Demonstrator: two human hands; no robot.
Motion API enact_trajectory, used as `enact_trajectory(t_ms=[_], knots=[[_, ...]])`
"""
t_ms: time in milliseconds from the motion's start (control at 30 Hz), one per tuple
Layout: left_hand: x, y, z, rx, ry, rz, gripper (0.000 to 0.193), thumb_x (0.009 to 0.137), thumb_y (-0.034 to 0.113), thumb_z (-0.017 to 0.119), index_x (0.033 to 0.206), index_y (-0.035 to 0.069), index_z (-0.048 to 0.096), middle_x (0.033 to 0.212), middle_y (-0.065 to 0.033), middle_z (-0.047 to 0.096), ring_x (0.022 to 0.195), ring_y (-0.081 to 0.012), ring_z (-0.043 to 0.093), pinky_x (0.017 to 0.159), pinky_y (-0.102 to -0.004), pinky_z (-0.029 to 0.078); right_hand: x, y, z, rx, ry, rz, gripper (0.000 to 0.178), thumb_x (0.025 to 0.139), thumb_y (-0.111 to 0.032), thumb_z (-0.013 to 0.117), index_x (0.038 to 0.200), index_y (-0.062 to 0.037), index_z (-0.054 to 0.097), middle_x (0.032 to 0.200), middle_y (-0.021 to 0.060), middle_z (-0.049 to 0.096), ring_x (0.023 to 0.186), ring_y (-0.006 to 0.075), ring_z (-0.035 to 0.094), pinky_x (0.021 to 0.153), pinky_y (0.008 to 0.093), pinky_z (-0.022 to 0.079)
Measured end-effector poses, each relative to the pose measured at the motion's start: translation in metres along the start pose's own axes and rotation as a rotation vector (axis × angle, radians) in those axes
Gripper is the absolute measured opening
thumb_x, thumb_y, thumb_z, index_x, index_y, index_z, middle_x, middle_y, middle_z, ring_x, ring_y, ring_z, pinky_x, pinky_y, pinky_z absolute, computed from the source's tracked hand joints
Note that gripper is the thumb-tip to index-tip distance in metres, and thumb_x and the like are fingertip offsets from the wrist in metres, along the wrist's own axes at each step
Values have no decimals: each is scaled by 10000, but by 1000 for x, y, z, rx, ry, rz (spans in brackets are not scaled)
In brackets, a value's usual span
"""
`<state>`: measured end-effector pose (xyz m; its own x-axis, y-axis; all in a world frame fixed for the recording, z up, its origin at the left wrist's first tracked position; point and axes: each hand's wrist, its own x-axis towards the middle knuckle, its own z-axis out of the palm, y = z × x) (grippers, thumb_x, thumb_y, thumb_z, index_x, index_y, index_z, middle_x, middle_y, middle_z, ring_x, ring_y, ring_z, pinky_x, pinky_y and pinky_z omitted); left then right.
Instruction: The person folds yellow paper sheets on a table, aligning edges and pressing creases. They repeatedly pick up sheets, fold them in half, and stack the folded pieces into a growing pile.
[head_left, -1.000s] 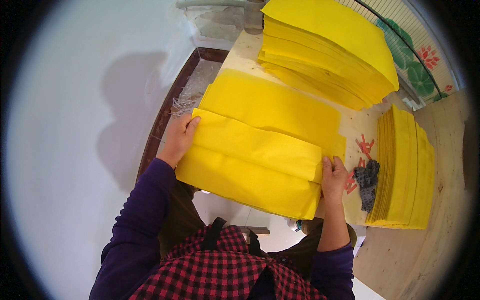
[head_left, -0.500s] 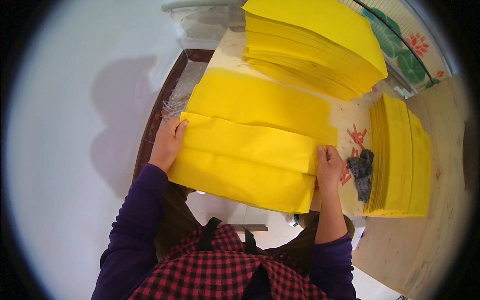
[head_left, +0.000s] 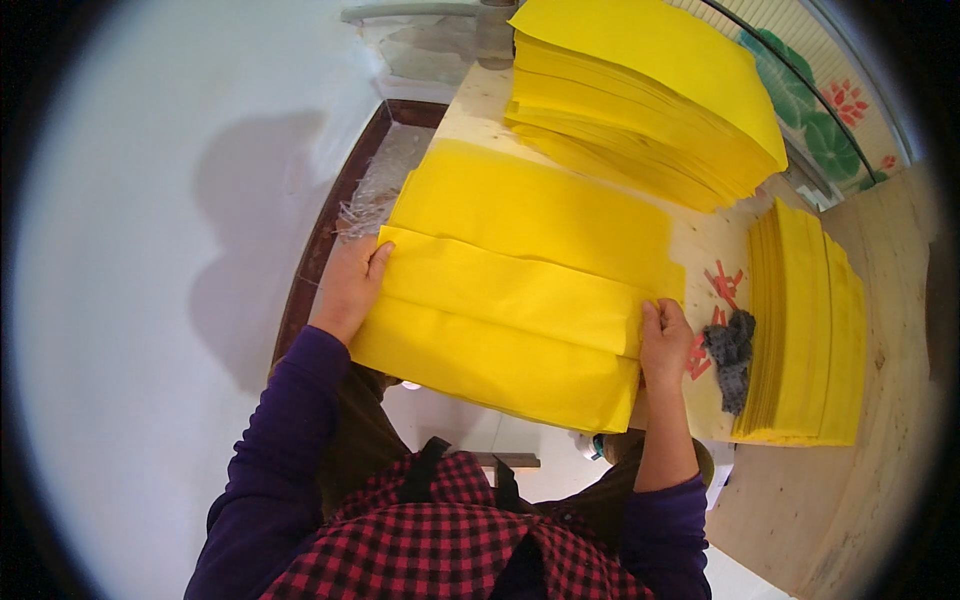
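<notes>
Only the view shifted; left hand [head_left: 350,290] and right hand [head_left: 667,345] keep fingers gripping yellow sheet [head_left: 515,293].

Likely workshop, wooden table [head_left: 480,115], yellow sheet stacks [head_left: 650,95]

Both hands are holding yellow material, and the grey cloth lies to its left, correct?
Wrong side: the grey cloth lies to the right of the yellow material, as the head view shows. The left hand and right hand do hold the material.

cloth [head_left: 505,292] before rear stack [head_left: 645,95] | rag [head_left: 731,360] right of cloth | side stack [head_left: 800,335] right of rag
</notes>
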<state>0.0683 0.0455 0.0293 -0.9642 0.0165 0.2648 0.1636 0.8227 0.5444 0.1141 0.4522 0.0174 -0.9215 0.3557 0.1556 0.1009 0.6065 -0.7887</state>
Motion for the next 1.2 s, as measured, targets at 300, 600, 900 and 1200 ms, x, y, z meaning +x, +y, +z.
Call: enact_trajectory(t_ms=[300,600,900,1200], knots=[[1,-5,9,54,87,44,258,920,251,585,828,10,591,794,-210,609,768,-399,576,665,-475,431,1,7,1,-41,9,-2,205,902,-182,639,928,17,595,668,112,578,597,171,518,574,318,438],[1,8,1,134,-14,-78,267,891,273,630,829,15,595,805,-198,625,778,-393,590,669,-475,443,-2,-7,-4,-246,-12,51,227,881,-218,655,1004,-34,607,684,143,616,615,260,601,582,370,461],[0,1,5,74,55,10,281,890,258,635,802,0,567,783,-209,591,801,-388,586,676,-470,443,0,-37,-28,-268,47,-188,290,894,-216,629,1122,-40,595,1005,151,638,898,297,611,772,392,473],[3,-2,7,123,11,-35,249,881,271,633,848,26,599,830,-207,637,819,-394,606,710,-494,464,-52,-169,94,-340,-350,-629,573,922,-314,568,1375,12,443,1467,234,367,1387,367,311,1145,468,233]])
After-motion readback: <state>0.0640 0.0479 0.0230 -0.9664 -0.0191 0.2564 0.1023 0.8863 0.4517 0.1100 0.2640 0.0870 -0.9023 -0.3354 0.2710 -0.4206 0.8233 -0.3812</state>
